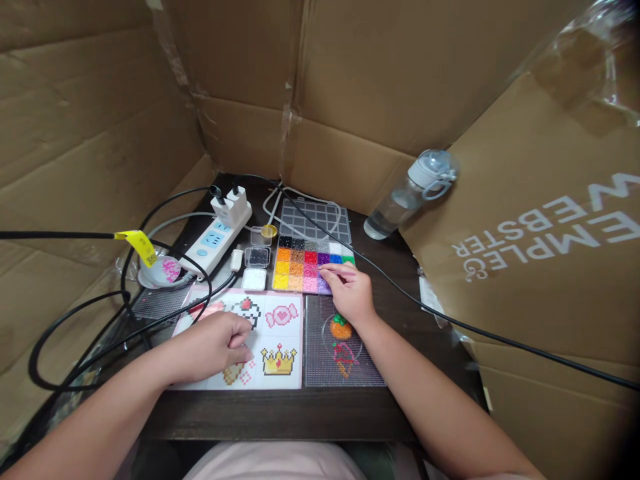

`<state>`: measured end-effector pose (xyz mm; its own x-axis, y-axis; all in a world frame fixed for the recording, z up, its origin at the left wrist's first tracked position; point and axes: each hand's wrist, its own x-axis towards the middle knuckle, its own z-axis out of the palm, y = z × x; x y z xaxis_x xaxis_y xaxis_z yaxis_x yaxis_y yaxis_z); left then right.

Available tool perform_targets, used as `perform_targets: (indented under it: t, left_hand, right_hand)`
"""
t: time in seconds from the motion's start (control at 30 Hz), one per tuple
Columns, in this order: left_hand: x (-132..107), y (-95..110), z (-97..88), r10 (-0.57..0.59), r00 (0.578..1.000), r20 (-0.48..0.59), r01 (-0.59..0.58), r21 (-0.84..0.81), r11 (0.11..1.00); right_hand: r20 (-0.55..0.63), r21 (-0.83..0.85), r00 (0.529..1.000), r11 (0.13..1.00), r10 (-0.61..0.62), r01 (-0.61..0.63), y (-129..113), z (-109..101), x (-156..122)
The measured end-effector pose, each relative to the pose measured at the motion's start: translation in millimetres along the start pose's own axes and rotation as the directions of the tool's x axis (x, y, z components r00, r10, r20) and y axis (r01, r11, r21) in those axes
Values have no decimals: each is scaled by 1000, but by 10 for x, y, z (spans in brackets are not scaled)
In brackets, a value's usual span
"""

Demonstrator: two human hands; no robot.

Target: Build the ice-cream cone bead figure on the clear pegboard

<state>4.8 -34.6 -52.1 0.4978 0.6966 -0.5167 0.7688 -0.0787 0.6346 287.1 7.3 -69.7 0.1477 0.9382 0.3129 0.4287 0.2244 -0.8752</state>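
Note:
My right hand [347, 290] pinches pink tweezers [336, 269], their tip over the pink beads in the compartment box [300, 292]. That box holds small beads sorted by colour. Curled on the pattern sheet [295, 343] lies my left hand [220, 347], with nothing visible in it. The sheet shows pixel pictures of a candy, a crown and a cupcake; my hand covers part of others. Beneath my right wrist is a clear pegboard [317, 360], bearing an orange fruit shape [341, 328] and a partly outlined ice cream cone [344, 362] made of beads.
Left of the box stand small tubs of white beads [254, 280] and black beads [257, 256]. A power strip [215, 240], looping black cables [135, 293] and a dish of pink beads [170, 270] lie farther left. A water bottle [400, 203] leans at the cardboard wall [360, 80].

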Motion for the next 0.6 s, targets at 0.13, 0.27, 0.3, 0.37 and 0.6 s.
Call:
perform_targets:
  t: [0.13,0.27,0.3,0.37,0.6]
  left_hand:
    - [-1,-6,1,4,1000,1,-4,4,1000]
    - [-7,-3,-3,12,1000,-3,-12,9,1000]
    - [-10,0,-4,13,1000,-5,-13,11,1000]
    - [-13,6,-5,10,1000,-6,-10,14,1000]
    - [-8,20,-10,7,1000,-5,-7,3,1000]
  right_hand:
    - [-1,9,1000,1000,4,-4,-1,4,1]
    - [5,18,1000,1000,-11,11,0,6,4]
    - [6,16,1000,1000,-8,8,3,7,5]
    - [6,11,1000,1000,-1,1,10,9,7]
    - [-17,4,1000,1000,-14,14,-30,-35,22]
